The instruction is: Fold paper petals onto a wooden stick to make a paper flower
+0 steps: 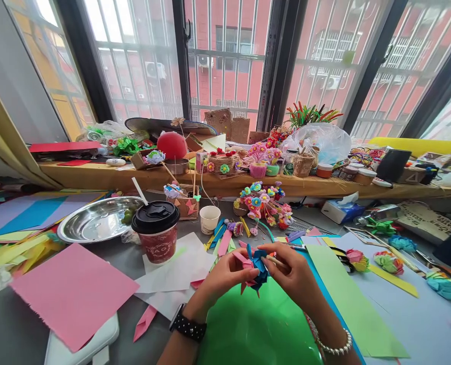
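Above a glossy green surface [261, 324], a folded paper flower [262, 274] in blue and pink is held up between both hands. My left hand [225, 276] pinches its pink side with thumb and fingers, and a black dotted watch strap is on that wrist. My right hand [297, 274], with a beaded bracelet below it, grips a thin wooden stick [276, 261] while its fingertips touch the blue petals. The stick's tip is hidden at the flower. Folded blue, pink and yellow paper strips [224, 243] lie just beyond the hands.
Left stand a lidded cup [157, 238] with a straw, a steel plate [84, 223] and pink paper [75, 294]. Ahead is a small paper cup [210, 219]. At right lie green paper [356, 304] and a finished paper flower [388, 262]. Crafts crowd the window ledge [225, 187].
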A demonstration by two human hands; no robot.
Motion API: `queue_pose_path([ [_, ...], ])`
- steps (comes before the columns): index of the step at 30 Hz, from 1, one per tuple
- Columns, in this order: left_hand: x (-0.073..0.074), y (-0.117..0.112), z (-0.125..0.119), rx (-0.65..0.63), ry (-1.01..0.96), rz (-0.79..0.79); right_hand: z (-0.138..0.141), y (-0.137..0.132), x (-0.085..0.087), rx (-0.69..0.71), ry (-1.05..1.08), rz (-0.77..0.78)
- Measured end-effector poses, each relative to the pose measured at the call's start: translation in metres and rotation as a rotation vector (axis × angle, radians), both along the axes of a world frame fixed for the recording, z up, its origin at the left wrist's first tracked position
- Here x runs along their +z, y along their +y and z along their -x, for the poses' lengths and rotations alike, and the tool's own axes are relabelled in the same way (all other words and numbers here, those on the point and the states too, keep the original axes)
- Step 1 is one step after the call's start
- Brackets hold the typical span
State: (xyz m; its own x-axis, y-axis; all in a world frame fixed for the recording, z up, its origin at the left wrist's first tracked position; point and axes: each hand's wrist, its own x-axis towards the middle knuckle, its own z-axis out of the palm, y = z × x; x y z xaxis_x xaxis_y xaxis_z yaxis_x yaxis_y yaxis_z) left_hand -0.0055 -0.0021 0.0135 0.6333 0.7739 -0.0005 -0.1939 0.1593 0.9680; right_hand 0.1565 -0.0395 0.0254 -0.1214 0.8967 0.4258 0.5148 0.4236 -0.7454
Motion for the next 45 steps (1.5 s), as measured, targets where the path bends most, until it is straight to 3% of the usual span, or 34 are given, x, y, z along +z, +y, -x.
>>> queue_pose_path([
  [8, -0.014, 0.005, 0.002, -0.011, 0.078, -0.085, -0.003, 0.002, -0.001, -0.015, -0.105, -0.042],
  [16, -0.014, 0.004, -0.004, 0.117, 0.101, -0.061, 0.006, 0.004, -0.009, -0.143, -0.300, -0.169],
  [25, -0.013, 0.003, -0.001, 0.036, 0.129, -0.101, -0.002, 0.005, -0.003, -0.025, -0.268, -0.073],
  [36, -0.012, 0.002, -0.007, 0.105, -0.018, -0.017, 0.010, 0.003, -0.012, -0.299, -0.386, -0.293],
  [39, -0.010, 0.003, -0.008, 0.154, -0.027, -0.004, 0.010, 0.003, -0.012, -0.267, -0.314, -0.292],
  [45, -0.006, 0.003, -0.007, 0.244, -0.029, -0.036, 0.006, 0.002, -0.006, -0.182, -0.084, -0.151],
])
